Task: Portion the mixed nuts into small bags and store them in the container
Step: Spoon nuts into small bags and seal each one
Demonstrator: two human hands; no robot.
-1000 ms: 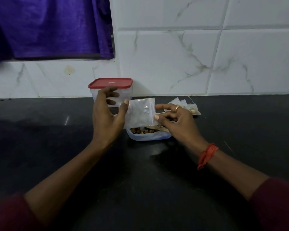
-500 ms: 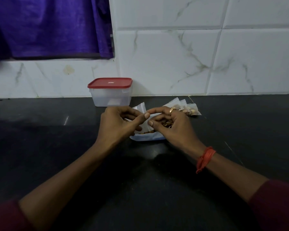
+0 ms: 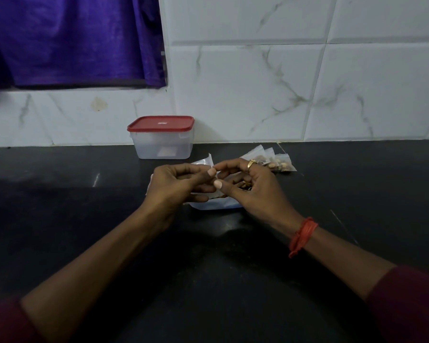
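My left hand (image 3: pixel 177 185) and right hand (image 3: pixel 254 188), fingers curled, pinch a small clear bag (image 3: pixel 205 162) between them at mid-frame, over the pack of mixed nuts (image 3: pixel 216 206) on the dark counter (image 3: pixel 84 206), with filled bags (image 3: pixel 279 164) just to the right and the red-lidded container (image 3: pixel 162 138) behind, against the wall

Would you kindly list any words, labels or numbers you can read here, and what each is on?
Lid: a small white mark at its middle, too small to read.
Container: a pale patch low on its wall, no legible text.
No other text shows.
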